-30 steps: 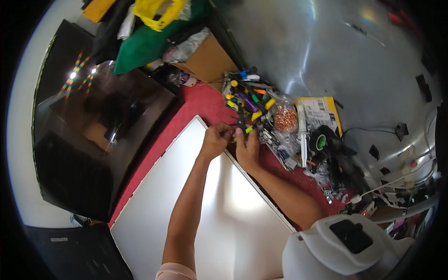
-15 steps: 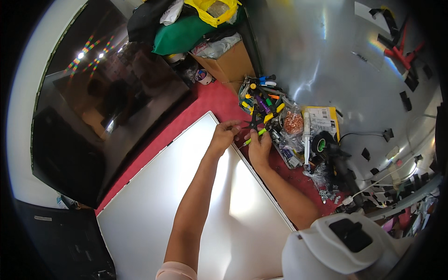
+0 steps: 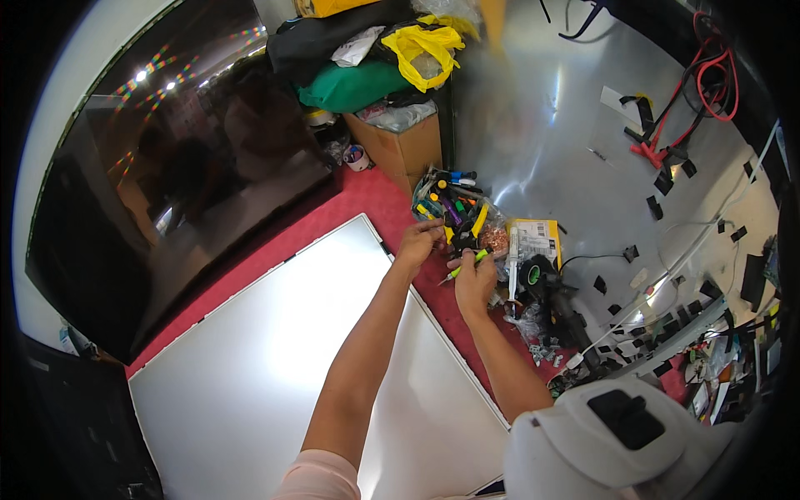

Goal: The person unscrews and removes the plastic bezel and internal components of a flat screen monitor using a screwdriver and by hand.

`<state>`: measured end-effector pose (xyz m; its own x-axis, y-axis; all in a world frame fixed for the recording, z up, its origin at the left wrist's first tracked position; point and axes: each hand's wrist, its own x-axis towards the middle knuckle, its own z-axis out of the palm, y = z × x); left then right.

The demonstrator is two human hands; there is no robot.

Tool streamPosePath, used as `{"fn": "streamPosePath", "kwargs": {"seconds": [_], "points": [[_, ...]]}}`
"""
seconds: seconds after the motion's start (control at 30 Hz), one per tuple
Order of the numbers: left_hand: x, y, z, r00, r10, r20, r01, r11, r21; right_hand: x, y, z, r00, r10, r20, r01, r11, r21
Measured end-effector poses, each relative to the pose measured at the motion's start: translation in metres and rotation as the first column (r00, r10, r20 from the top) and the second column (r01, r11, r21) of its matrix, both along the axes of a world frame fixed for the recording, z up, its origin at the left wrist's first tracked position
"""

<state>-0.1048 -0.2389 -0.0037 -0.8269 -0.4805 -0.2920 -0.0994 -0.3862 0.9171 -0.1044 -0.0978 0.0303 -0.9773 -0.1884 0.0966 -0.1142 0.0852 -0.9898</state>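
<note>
My right hand [image 3: 475, 283] is closed round a slim yellow-green tool [image 3: 478, 255] with a thin pointed tip that angles down to the left. My left hand [image 3: 419, 243] reaches over the far right edge of a large white panel [image 3: 317, 333]. Its fingers are pinched together, and what they grip is too small to make out. Between both hands is a black tool [image 3: 461, 242], partly hidden by the fingers and lying against a heap of hand tools [image 3: 454, 196] with yellow, purple and green handles.
A dark glossy screen [image 3: 200, 167] stands at the left. Behind the tools is a cardboard box [image 3: 400, 146] topped with bags. A bag of copper-coloured bits [image 3: 494, 239], a white syringe-like tube [image 3: 512, 267] and a yellow envelope [image 3: 537, 237] lie to the right. Red cloth [image 3: 375, 196] borders the panel.
The whole view has shifted. Both hands are closer to the tool heap. The black tool, seen with spread arms between my hands before, is now mostly covered. The right hand still holds the yellow-green tool.
</note>
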Motion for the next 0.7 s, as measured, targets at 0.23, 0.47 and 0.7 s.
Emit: {"fn": "streamPosePath", "kwargs": {"seconds": [0.23, 0.47, 0.7], "points": [[-0.017, 0.009, 0.010, 0.998, 0.002, 0.063, -0.001, 1.000, -0.002, 0.008, 0.034, 0.035, 0.977, -0.013, -0.211, 0.026, 0.998, 0.062], [-0.009, 0.010, 0.002, 0.995, 0.002, 0.095, -0.001, 1.000, -0.014, -0.040, 0.051, 0.096, 0.870, -0.001, -0.493, 0.146, 0.955, 0.256], [-0.011, 0.012, -0.012, 0.997, 0.076, 0.031, -0.074, 0.995, -0.068, -0.127, 0.009, 0.088, 0.770, 0.184, -0.611, 0.206, 0.834, 0.511]]}}
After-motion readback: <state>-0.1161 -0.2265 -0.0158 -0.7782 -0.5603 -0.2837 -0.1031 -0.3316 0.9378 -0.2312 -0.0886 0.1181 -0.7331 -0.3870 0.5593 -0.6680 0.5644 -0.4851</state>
